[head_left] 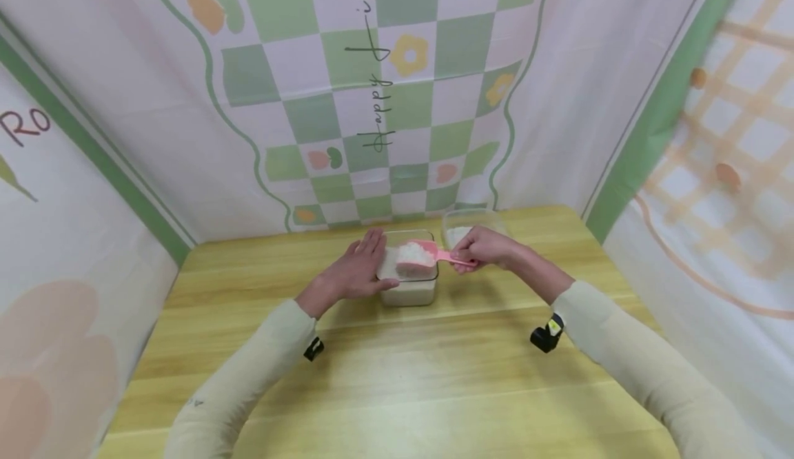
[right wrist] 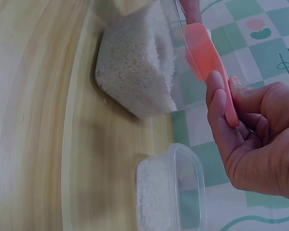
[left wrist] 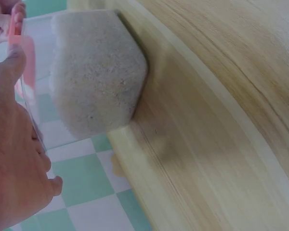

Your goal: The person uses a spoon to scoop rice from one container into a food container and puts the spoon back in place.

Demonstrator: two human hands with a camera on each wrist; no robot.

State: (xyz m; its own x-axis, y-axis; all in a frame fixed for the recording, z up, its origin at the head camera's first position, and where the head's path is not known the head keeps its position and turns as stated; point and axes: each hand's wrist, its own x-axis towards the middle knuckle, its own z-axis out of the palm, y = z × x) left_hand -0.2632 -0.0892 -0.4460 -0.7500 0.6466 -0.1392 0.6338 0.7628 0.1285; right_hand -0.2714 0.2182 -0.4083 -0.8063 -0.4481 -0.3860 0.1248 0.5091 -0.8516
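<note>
A clear square container (head_left: 407,295) holds white rice, seen filled to below the rim in the left wrist view. My left hand (head_left: 360,266) rests against its left side with fingers extended, the thumb lying along the front rim. My right hand (head_left: 486,247) grips the handle of a pink scoop (right wrist: 202,45), thumb on one side and fingers curled round the other. Heaped with rice (head_left: 414,255), the scoop is over the container's opening. Just beyond my right hand is a smaller clear plastic box (right wrist: 183,159), also with rice in it.
Both containers stand near the back of a wooden table (head_left: 397,383). Behind it hangs a green-and-white checked curtain (head_left: 406,104), and more printed cloth flanks both sides. A few stray grains (right wrist: 105,101) lie beside the large container.
</note>
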